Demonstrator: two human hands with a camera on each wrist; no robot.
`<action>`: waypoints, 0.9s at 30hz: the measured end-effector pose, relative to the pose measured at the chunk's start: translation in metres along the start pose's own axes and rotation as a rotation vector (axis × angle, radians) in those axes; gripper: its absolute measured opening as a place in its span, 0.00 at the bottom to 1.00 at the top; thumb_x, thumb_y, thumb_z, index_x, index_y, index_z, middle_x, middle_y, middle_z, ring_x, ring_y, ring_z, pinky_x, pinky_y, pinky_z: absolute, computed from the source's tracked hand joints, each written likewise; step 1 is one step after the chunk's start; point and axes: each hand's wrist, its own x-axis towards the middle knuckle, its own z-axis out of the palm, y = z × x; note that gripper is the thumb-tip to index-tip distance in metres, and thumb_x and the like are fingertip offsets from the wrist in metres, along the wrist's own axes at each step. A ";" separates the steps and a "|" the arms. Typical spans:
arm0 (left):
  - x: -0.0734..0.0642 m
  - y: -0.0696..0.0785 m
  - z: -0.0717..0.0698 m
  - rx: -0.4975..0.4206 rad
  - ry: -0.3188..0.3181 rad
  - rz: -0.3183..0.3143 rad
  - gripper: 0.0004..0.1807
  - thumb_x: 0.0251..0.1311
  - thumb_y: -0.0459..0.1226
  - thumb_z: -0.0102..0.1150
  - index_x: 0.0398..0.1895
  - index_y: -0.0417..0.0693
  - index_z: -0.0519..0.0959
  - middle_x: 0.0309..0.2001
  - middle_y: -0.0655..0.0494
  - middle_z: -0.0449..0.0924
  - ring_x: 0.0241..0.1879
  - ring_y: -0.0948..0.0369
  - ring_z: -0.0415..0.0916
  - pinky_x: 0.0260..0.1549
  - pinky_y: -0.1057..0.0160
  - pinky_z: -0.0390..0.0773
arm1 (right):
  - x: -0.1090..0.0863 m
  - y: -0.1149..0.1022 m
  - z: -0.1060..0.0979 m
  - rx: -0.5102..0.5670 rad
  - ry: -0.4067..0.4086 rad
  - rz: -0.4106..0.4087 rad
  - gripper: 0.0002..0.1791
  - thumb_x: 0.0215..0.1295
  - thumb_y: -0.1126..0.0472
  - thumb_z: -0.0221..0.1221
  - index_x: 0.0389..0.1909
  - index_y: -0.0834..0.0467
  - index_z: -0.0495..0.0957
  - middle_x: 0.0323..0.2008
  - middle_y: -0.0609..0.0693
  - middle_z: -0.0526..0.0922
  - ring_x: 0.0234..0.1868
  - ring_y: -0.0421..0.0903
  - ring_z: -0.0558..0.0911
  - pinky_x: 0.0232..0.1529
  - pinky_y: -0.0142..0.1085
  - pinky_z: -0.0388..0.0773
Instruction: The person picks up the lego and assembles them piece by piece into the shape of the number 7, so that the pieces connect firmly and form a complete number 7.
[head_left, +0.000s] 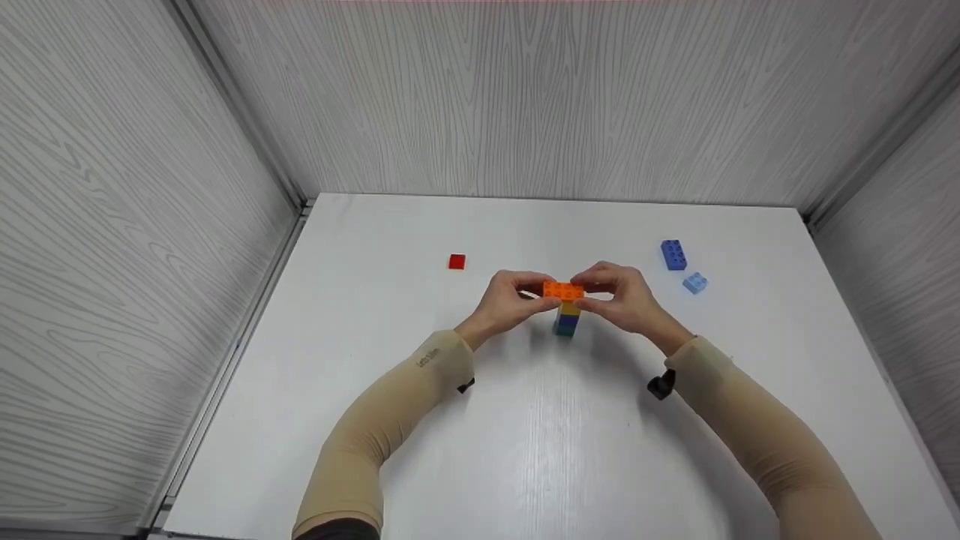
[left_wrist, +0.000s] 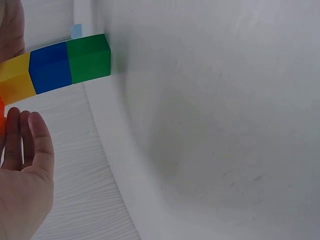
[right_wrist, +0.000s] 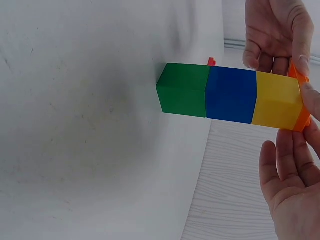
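Note:
An orange building brick (head_left: 563,291), flat and studded, lies across the top of an upright stack. Under it come a yellow brick (right_wrist: 278,101), a blue brick (right_wrist: 231,95) and a green brick (right_wrist: 184,90) at the bottom. My left hand (head_left: 513,301) pinches the orange brick's left end between thumb and fingers. At its right end, my right hand (head_left: 619,298) pinches it the same way. Both thumbs are on the near side, and the fingers reach round the far side.
A small red brick (head_left: 457,261) lies on the white table (head_left: 360,300) to the left, beyond my left hand. Off to the right are a dark blue studded brick (head_left: 673,255) and a light blue one (head_left: 695,283). Grey wood-grain panels (head_left: 525,97) wall the back and sides.

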 end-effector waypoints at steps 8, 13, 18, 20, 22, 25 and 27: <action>0.000 0.002 -0.004 0.037 -0.010 -0.036 0.20 0.71 0.47 0.78 0.62 0.54 0.91 0.56 0.56 0.94 0.54 0.59 0.88 0.57 0.61 0.91 | -0.001 -0.003 0.000 -0.007 -0.004 0.017 0.17 0.72 0.64 0.75 0.60 0.55 0.92 0.55 0.57 0.91 0.58 0.53 0.89 0.71 0.53 0.86; -0.003 0.001 -0.009 0.065 -0.004 -0.042 0.20 0.69 0.49 0.80 0.61 0.55 0.92 0.56 0.56 0.94 0.55 0.58 0.88 0.57 0.59 0.91 | -0.002 -0.005 -0.001 -0.010 -0.007 0.031 0.16 0.72 0.63 0.75 0.59 0.54 0.93 0.55 0.55 0.91 0.58 0.51 0.88 0.71 0.53 0.86; -0.007 -0.003 -0.016 0.122 0.005 -0.072 0.21 0.69 0.51 0.80 0.61 0.56 0.91 0.58 0.53 0.93 0.56 0.57 0.86 0.61 0.57 0.89 | -0.002 -0.003 -0.003 -0.014 -0.008 0.050 0.17 0.72 0.62 0.76 0.60 0.56 0.92 0.54 0.56 0.90 0.57 0.50 0.89 0.71 0.50 0.87; -0.009 -0.006 -0.020 0.140 0.015 -0.089 0.22 0.69 0.51 0.79 0.62 0.56 0.91 0.59 0.52 0.92 0.56 0.56 0.86 0.62 0.56 0.89 | -0.002 -0.004 -0.003 -0.015 -0.009 0.055 0.17 0.73 0.62 0.75 0.61 0.56 0.92 0.55 0.57 0.90 0.57 0.51 0.89 0.71 0.49 0.87; -0.011 -0.010 -0.025 0.155 0.033 -0.100 0.22 0.70 0.51 0.79 0.62 0.55 0.91 0.58 0.52 0.92 0.56 0.56 0.86 0.61 0.55 0.89 | -0.001 -0.005 -0.003 -0.010 -0.010 0.057 0.18 0.72 0.63 0.75 0.61 0.57 0.92 0.55 0.58 0.90 0.57 0.52 0.88 0.71 0.50 0.86; -0.014 -0.017 -0.034 0.165 0.067 -0.107 0.22 0.70 0.49 0.78 0.63 0.53 0.90 0.58 0.51 0.93 0.56 0.55 0.87 0.60 0.54 0.90 | 0.000 -0.005 -0.003 0.001 -0.018 0.052 0.18 0.72 0.65 0.75 0.61 0.58 0.92 0.55 0.59 0.90 0.58 0.54 0.88 0.72 0.52 0.86; -0.015 -0.023 -0.042 0.177 0.087 -0.105 0.23 0.71 0.48 0.78 0.63 0.49 0.90 0.59 0.48 0.93 0.56 0.53 0.88 0.60 0.52 0.90 | 0.001 -0.005 -0.002 0.004 -0.022 0.048 0.18 0.72 0.66 0.75 0.61 0.59 0.92 0.55 0.59 0.90 0.58 0.54 0.88 0.72 0.52 0.85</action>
